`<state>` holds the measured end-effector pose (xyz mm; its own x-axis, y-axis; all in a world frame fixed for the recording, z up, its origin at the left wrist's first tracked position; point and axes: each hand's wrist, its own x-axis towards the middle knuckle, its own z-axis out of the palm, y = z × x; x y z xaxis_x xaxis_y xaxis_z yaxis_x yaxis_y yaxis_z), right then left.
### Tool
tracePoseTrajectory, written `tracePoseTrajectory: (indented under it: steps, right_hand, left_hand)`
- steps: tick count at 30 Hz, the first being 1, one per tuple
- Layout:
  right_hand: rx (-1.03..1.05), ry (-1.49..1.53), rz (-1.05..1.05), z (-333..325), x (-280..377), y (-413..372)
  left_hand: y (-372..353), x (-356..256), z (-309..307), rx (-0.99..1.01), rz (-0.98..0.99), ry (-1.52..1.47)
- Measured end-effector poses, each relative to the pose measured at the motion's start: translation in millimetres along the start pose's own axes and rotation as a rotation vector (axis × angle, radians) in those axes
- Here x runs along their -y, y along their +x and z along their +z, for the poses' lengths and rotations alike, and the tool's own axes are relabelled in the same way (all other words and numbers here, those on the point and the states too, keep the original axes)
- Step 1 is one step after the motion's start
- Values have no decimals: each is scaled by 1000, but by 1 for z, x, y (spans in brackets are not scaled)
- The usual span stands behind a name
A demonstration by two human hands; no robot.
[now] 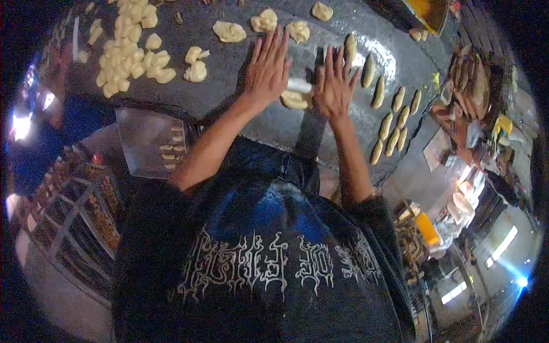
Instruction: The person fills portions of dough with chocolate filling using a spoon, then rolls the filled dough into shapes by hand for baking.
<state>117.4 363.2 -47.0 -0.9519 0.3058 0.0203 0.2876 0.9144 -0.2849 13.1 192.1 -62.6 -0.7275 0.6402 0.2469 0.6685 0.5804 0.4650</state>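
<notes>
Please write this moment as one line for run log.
left hand: palm down | right hand: palm down | between them: dough piece | right of both: dough rolls

A loose black shirt [257,306] hung behind the left grip [269,66] and the right grip [336,86]. Its wide, short, plain dark sleeves [374,220] left the forearms [214,143] and both grips bare. Farther back from the grips, pale grey lettering [280,266] ran across the front, spiky and ornate, with dripping tails. Between it and the grips, a blue patch [263,200] faded into the black.
</notes>
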Motion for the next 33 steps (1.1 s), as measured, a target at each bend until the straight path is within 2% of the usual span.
tracePoseTrajectory:
  steps: [1, 4, 7, 8, 11, 13, 15, 16, 19, 20, 21, 22, 24, 25, 26, 27, 28, 29, 31, 32, 33]
  right_hand:
    - [-20, 31, 7, 1, -4, 10]
    - [-106, -57, 0, 15, -21, 36]
    - [-168, -68, -25, 2, -19, 51]
    - [-128, -102, -20, -3, -13, 46]
    - [-135, -36, -20, -11, 12, 16]
    - [-61, 6, -26, 11, -1, 4]
    - [-112, 40, -67, 19, -11, 31]
    - [-114, 15, -96, 22, -17, 43]
    - [-246, 31, -139, 13, -22, 75]
    - [-326, -45, -171, 30, -37, 89]
    - [-362, -111, -159, 19, -32, 87]
    - [-422, -55, -162, -3, -15, 73]
    - [-374, 60, -107, -41, 12, 21]
    - [-347, 145, -165, -29, 7, -13]
    - [-36, 177, -153, -14, -4, -40]
    - [-65, 232, -336, 12, -15, -63]
    - [-93, 281, -530, 29, -23, -73]
    - [-103, 326, -528, 25, -22, -74]
    - [-104, 434, -505, 26, -16, -78]
    - [-248, 462, -494, 36, -19, -72]
    - [-246, 418, -429, 10, -4, -69]
  left_hand:
    - [10, 2, 0, -36, 21, 12]
    - [41, -4, -17, 86, -100, 240]
    - [56, -3, -13, 63, -142, 302]
    - [55, -3, -12, -22, -125, 153]
    - [25, -17, -19, -8, -2, -7]
    - [7, -20, -2, 28, -36, 75]
    - [29, -14, -1, 45, -110, 163]
    - [39, -23, -19, 8, -86, 232]
    - [75, -7, 12, -123, -194, 164]
    - [82, 5, 31, -402, -52, 47]
    - [81, 7, 31, -363, -99, 127]
    - [78, 5, 20, -324, -151, 205]
    - [34, -22, -26, -391, -69, -70]
    - [0, -28, -31, -309, -48, -247]
    - [-27, -40, -37, -234, -32, -393]
    - [-56, -26, -23, -41, 59, -333]
    - [-75, -30, -22, 41, 94, -349]
    - [-82, -31, -19, 117, 122, -358]
    - [-75, -20, -8, 80, 87, -374]
    - [-82, -16, -2, 80, 60, -389]
    - [-82, -14, -3, 70, 45, -377]
